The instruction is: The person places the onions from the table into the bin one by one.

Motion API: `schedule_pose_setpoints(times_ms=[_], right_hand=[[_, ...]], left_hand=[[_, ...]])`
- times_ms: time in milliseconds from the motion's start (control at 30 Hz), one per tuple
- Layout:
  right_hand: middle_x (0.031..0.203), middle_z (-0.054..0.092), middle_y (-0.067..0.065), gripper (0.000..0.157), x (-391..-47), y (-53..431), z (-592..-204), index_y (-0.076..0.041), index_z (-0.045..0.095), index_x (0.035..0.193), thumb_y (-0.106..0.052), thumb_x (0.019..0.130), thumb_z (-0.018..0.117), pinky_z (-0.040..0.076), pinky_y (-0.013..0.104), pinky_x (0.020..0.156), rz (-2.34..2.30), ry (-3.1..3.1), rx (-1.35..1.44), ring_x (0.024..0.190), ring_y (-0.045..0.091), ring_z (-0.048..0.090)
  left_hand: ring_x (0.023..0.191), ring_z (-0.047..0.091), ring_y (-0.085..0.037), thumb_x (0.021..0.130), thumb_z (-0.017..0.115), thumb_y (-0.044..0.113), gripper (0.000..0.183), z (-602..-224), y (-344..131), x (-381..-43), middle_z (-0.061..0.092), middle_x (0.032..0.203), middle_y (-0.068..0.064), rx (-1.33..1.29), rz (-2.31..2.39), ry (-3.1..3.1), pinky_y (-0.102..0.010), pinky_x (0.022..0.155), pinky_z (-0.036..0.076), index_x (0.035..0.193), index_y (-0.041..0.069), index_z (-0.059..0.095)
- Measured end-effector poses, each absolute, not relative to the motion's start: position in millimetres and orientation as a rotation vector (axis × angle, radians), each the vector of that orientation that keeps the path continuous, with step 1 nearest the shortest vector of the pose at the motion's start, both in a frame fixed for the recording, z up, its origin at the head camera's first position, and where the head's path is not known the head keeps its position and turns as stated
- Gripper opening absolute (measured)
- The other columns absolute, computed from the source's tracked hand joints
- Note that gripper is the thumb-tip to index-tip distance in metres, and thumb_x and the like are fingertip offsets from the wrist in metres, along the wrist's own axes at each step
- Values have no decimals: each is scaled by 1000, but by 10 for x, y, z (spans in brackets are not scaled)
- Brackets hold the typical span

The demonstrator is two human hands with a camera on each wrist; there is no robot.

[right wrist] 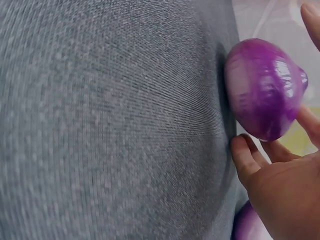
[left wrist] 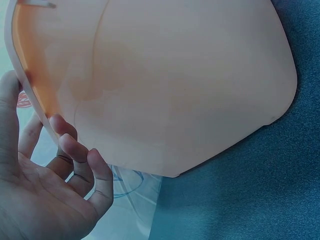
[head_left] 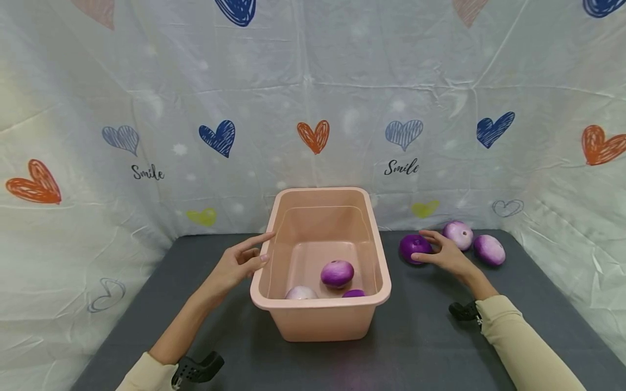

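Observation:
A peach plastic basin (head_left: 320, 320) stands mid-table, holding a purple onion (head_left: 337, 273), a pale onion (head_left: 301, 293) and a darker one (head_left: 354, 293) partly hidden by the front rim. My left hand (head_left: 240, 262) touches the basin's left rim with its index finger and thumb; in the left wrist view its other fingers bend loosely outside the wall. At the right, my right hand (head_left: 445, 255) spreads around a dark purple onion (head_left: 413, 248) resting on the table. In the right wrist view, the thumb (right wrist: 312, 22) stands apart from that onion (right wrist: 265, 90), with fingers beside it.
Two more pale purple onions, one (head_left: 458, 234) at the back and another (head_left: 489, 250) to its right, lie just beyond my right hand. A dark grey cloth covers the table (head_left: 415, 336). Behind it hangs a white sheet (head_left: 342, 163) printed with hearts.

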State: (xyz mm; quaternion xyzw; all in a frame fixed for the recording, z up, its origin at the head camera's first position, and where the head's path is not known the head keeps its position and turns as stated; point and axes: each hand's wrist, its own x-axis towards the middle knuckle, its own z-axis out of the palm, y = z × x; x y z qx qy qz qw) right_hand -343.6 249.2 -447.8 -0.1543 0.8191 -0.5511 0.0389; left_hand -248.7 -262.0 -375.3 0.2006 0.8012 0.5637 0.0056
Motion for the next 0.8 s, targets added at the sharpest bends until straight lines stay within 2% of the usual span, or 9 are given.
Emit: schedule_pose_setpoints(times_ms=[133, 333, 533, 800], right_hand=[[150, 41, 28, 78, -3448, 2470, -4498, 6, 40, 150, -16, 88, 82, 36, 58, 104, -1661, 2565, -482, 137, 46, 39], [145, 45, 32, 73, -3458, 2472, -4522, 6, 44, 147, -14, 88, 82, 38, 60, 101, -1636, 2618, -498, 135, 50, 40], [144, 45, 33, 71, -3467, 2477, -4546, 7, 46, 146, -13, 88, 82, 40, 61, 99, -1623, 2647, -497, 133, 51, 41], [139, 51, 33, 69, -3434, 2466, -4536, 6, 48, 145, -15, 88, 82, 42, 60, 96, -1609, 2690, -485, 130, 51, 45]], left_hand=[[70, 53, -19, 103, 62, 19, 52, -3753, -2614, -2481, 63, 90, -19, 631, 1775, 2494, -40, 67, 51, 154, 17, 48], [67, 48, -17, 103, 62, 19, 52, -3756, -2611, -2478, 59, 82, -16, 626, 1775, 2501, -38, 64, 49, 154, 16, 48], [69, 52, -18, 103, 62, 19, 52, -3753, -2610, -2476, 61, 86, -18, 622, 1781, 2494, -37, 65, 51, 154, 17, 48], [69, 49, -20, 103, 62, 19, 51, -3764, -2613, -2472, 61, 88, -18, 626, 1776, 2508, -39, 65, 48, 153, 19, 49]])
